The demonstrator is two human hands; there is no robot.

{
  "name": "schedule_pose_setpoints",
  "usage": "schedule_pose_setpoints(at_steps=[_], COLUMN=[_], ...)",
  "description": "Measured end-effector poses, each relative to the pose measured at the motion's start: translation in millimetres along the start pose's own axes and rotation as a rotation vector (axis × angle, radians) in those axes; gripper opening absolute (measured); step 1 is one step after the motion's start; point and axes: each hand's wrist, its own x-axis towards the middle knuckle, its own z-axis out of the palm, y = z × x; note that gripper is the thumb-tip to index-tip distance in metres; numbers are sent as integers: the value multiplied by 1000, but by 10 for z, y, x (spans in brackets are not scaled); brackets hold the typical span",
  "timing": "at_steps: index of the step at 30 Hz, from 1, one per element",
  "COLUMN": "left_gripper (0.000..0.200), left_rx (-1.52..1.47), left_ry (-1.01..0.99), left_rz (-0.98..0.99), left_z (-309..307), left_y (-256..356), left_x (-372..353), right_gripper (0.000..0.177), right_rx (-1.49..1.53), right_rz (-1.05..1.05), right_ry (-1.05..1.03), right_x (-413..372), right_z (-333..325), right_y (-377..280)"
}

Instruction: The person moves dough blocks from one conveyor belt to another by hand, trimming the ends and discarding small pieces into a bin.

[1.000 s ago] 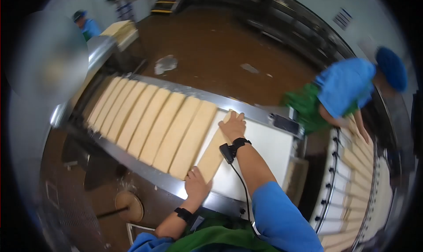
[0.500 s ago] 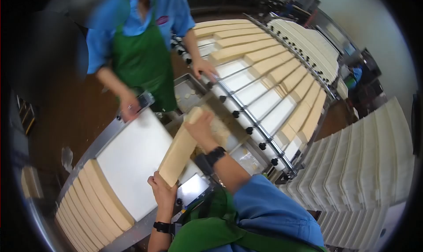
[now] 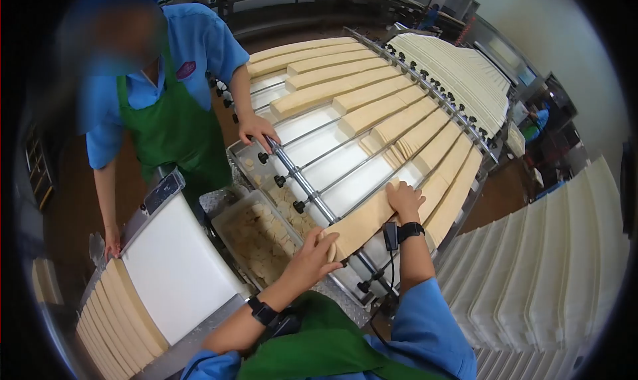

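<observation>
Between my hands lies a long stack of thin pale-tan slices (image 3: 364,226), looking like dough wrappers, over the near rail of a white conveyor with lanes. My left hand (image 3: 311,255) is closed round its near end, where a few slices tip apart. My right hand (image 3: 405,202) grips the far end. Similar stacks (image 3: 435,187) lie in the lanes ahead, divided by thin metal rods (image 3: 349,173). Some slices (image 3: 402,151) in one lane lean loosely.
A clear bin (image 3: 256,237) of slice scraps stands below the rail. On my left, a white belt (image 3: 176,260) carries more stacks (image 3: 123,313). A co-worker in a green apron (image 3: 179,127) stands across, one hand (image 3: 259,129) on the rail. Stacked white trays (image 3: 538,260) rise at right.
Both my hands have carried the stack rightward from above the left belt and bin to the conveyor lanes. The co-worker's hand has moved from the left belt's end to beside its stacks.
</observation>
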Motion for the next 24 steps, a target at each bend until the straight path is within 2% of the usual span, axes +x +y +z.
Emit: schedule_pose_setpoints(at_steps=[2, 3, 4, 7, 10, 12, 16, 18, 20, 22, 23, 24], left_gripper=[56, 48, 48, 47, 50, 52, 56, 55, 55, 52, 53, 53], left_rx=[-165, -159, -157, -249, -286, -335, -305, -365, -306, -100, 97, 106], left_ry=[-98, -95, -83, -155, -68, -46, 136, 209, 340, 440, 458, 495], left_rz=[-105, -80, -83, 45, -15, -66, -102, -122, -150, -151, -235, -277], left_z=[210, 392, 568, 930, 1053, 1022, 704, 443, 212, 25, -12, -86], left_y=[-38, -136, -245, -434, -364, -367, -483, -569, -689, -687, -715, -734], left_x=[274, 400, 534, 868, 975, 927, 667, 424, 159, -143, -311, -475], right_gripper=[75, 74, 73, 74, 77, 78, 79, 74, 70, 67, 64, 64], right_rx=[-10, 28, 69, 95, 92, 74, -22, 6, 144, 200, 277, 265], right_rz=[11, 36, 63, 25, -35, -55, -97, -234, -354, -508, -587, -634], right_ry=[14, 191, 365, 301, 192, 210, 177, 188, 176, 129, 128, 98], right_x=[280, 422, 538, 552, 509, 477, 409, 355, -18, -148, -205, -291], right_z=[120, 249, 324, 312, 348, 382, 384, 475, 357, 475, 527, 566], right_y=[126, 189, 232, 227, 237, 238, 169, 133, -87, -211, -326, -466])
